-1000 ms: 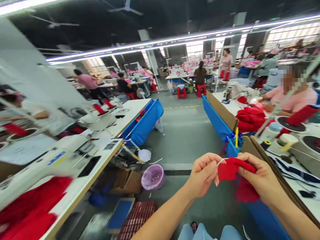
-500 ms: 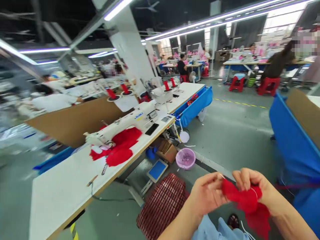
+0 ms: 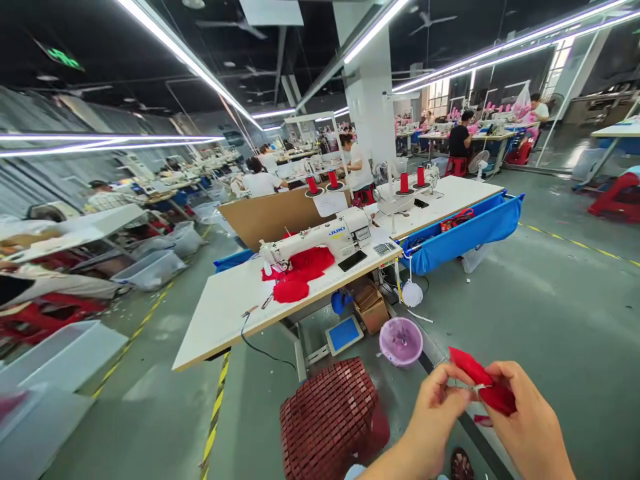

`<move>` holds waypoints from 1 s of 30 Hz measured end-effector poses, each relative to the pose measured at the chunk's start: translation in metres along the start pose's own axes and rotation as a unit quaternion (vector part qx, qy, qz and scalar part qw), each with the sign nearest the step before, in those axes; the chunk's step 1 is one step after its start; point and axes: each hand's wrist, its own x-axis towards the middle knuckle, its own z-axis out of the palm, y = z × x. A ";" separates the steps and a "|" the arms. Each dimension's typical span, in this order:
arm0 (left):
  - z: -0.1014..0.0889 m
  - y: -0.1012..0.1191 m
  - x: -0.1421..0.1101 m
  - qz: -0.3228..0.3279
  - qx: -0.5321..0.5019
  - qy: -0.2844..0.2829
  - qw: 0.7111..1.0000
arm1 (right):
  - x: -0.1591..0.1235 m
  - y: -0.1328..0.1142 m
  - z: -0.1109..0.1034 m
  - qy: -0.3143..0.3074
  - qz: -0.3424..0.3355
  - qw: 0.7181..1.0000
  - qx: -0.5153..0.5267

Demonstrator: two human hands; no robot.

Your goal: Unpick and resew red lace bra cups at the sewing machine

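Observation:
A small piece of red fabric [image 3: 500, 399] is held in the air between my two hands at the lower right. My left hand [image 3: 435, 410] pinches its left edge with thumb and forefinger, beside a small whitish bit too small to make out. My right hand [image 3: 527, 413] is closed around the right part, and its fingers hide some of the cloth. Farther off, more red fabric [image 3: 300, 267] lies under the arm of a white sewing machine [image 3: 320, 235] on a white worktable [image 3: 210, 327].
A stool with a brown slatted cover [image 3: 327, 417] stands left of my hands. A purple basin [image 3: 401, 341], a cardboard box [image 3: 371, 308] and a blue-topped pedal [image 3: 345, 335] are on the floor. A blue cloth trough [image 3: 460, 237] hangs along the farther table. Co-workers sit in the background.
The view has swung left, so the table and machine appear farther right. My hands have come closer together, and the red fabric is now bunched between them instead of hanging down.

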 end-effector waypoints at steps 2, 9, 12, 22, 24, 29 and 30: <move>0.011 -0.007 0.014 -0.016 -0.058 0.049 0.997 | 0.007 0.013 0.001 -0.032 0.003 0.998 0.050; 0.008 -0.019 0.047 -0.027 -0.085 0.112 0.990 | 0.031 0.053 0.025 -0.134 -0.049 0.982 0.127; -0.008 -0.020 0.052 -0.063 -0.144 0.155 0.975 | 0.048 0.050 0.040 -0.184 -0.126 0.961 0.165; -0.068 0.029 0.068 0.120 0.133 0.251 0.951 | 0.104 -0.007 0.100 -0.388 0.064 0.842 0.370; -0.074 0.040 0.068 0.097 0.058 0.262 0.958 | 0.113 -0.017 0.110 -0.409 0.074 0.818 0.398; -0.092 0.055 0.071 0.050 -0.069 0.288 0.954 | 0.136 -0.031 0.121 -0.481 0.072 0.793 0.367; -0.096 0.057 0.074 0.056 -0.052 0.297 0.952 | 0.141 -0.031 0.123 -0.499 0.075 0.782 0.365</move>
